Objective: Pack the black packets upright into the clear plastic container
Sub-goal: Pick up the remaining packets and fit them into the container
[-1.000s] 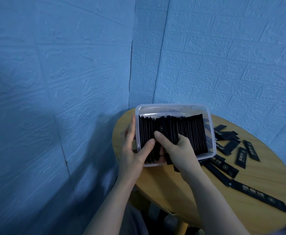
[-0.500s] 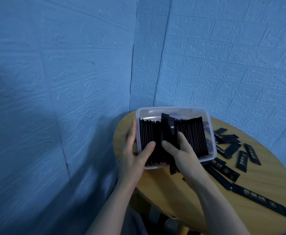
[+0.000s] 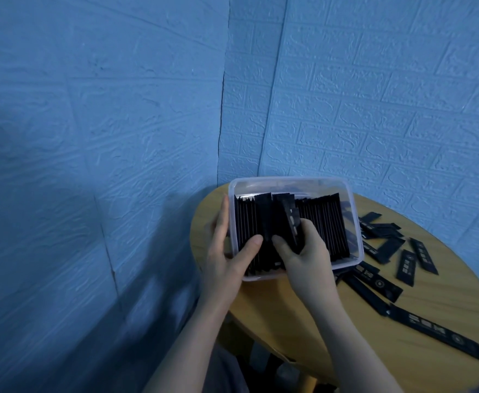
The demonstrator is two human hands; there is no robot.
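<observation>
A clear plastic container point(image 3: 354, 211) stands on the round wooden table and holds a dense row of upright black packets point(image 3: 323, 222). My left hand point(image 3: 227, 251) grips the container's left wall, with its thumb pressed on the packets inside. My right hand point(image 3: 306, 251) is over the container's near side and pinches a tilted black packet point(image 3: 290, 219) that leans among the standing ones in the middle of the row. Several loose black packets point(image 3: 386, 236) lie flat on the table to the right of the container.
The round wooden table point(image 3: 346, 321) stands in a corner of blue brick-patterned walls point(image 3: 374, 95). A long black packet point(image 3: 437, 333) lies near the table's front right edge. The table's left edge runs just left of the container.
My right hand has moved from the container's front up into the row, lifting a packet and tilting it among the standing ones. My left hand stays on the left wall.
</observation>
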